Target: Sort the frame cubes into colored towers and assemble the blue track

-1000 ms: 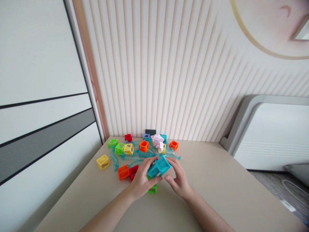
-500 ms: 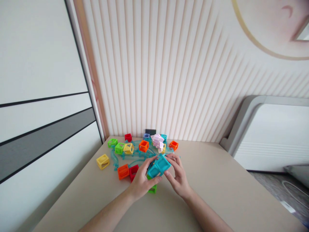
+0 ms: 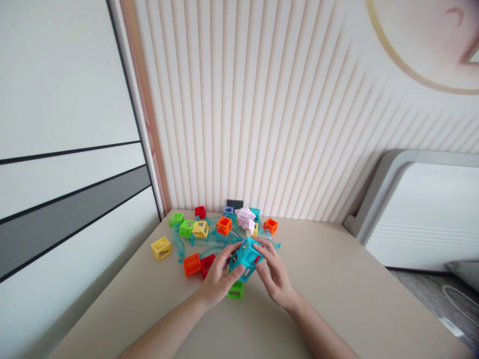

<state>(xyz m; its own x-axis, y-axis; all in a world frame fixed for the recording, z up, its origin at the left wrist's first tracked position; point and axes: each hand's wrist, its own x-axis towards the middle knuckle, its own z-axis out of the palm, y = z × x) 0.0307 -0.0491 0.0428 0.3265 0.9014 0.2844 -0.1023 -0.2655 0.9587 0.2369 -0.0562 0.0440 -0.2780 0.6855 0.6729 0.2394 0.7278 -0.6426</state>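
Two joined teal open-frame toy blocks (image 3: 247,255) are held between my hands above the table. My left hand (image 3: 220,279) is closed round their left side, thumb across the lower front. On the right side, the fingers of my right hand (image 3: 276,274) grip the upper block, with a bit of red showing beside them. Below the teal blocks lies a green block (image 3: 235,290). Left of my left hand sit a red block (image 3: 207,264), partly hidden, and an orange block (image 3: 192,264).
Behind my hands lie translucent teal track pieces (image 3: 202,241), another orange block (image 3: 224,226), a yellow block (image 3: 161,248) and a faceted pale pink object (image 3: 246,220). A small black box (image 3: 235,204) stands against the ribbed wall (image 3: 239,109). The table (image 3: 337,289) meets a white cabinet (image 3: 67,199).
The teal blocks have been turned in my hands, so other faces show and a bit of red appears at the right. The whole view has shifted slightly.
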